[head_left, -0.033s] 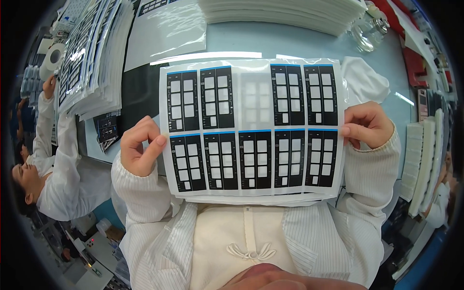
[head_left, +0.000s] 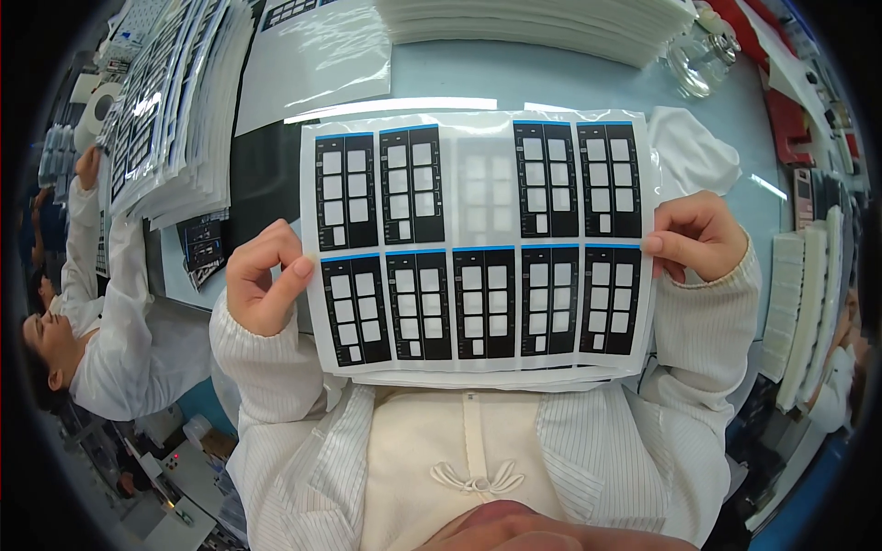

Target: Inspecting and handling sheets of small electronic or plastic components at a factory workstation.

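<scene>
A white sheet of black stickers (head_left: 482,243) is stretched between my two hands in front of my chest. Its stickers are in two rows, each with a blue top edge and pale square windows. In the middle of the upper row one place has no black sticker, and faint pale squares show through there. My left hand (head_left: 266,275) pinches the sheet's left edge between thumb and fingers. At the right edge, my right hand (head_left: 700,237) grips it the same way. More white sheets (head_left: 496,377) show below its lower edge, over the near side of the table.
A tall stack of printed sheets (head_left: 170,115) stands at the left, beside a glossy white sheet (head_left: 322,69). Farther back lies a thick white stack (head_left: 542,28). A glass bottle (head_left: 700,69) and a white cloth (head_left: 694,151) are at the right. Another person (head_left: 129,321) works at the left.
</scene>
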{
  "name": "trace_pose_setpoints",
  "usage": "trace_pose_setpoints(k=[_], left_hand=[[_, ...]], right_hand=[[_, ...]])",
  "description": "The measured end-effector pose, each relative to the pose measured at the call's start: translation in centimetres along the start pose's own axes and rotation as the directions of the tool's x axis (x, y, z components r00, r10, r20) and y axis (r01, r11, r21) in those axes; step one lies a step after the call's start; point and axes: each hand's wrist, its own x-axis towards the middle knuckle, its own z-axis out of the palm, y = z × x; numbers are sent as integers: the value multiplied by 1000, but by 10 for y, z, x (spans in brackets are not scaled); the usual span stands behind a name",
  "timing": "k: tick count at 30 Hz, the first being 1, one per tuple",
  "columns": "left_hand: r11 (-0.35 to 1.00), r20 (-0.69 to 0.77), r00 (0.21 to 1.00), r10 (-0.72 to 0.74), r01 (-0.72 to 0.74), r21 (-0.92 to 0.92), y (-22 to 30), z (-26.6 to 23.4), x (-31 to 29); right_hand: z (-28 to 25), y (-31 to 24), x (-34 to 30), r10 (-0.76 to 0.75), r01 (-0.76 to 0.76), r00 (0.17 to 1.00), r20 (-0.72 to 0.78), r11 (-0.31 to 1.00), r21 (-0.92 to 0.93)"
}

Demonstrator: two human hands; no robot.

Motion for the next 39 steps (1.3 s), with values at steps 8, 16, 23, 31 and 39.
trace_pose_setpoints(k=[8,16,23,31,39], left_hand=[[935,-50,993,-106,82,-346,-18,4,11],[916,-87,989,-122,79,-392,-26,4,10],[932,-78,993,-91,58,-358,-27,4,11],[938,-67,996,-66,39,-344,-31,4,10],[931,-55,996,-74,49,-362,-34,-3,11]], right_hand=[[11,19,-6,-9,51,974,-227,983,177],[15,22,-3,-22,74,972,-233,974,214],[12,31,-3,-62,114,974,-219,967,229],[6,45,0,-148,193,969,-196,953,234],[8,29,1,-109,164,971,-211,950,265]])
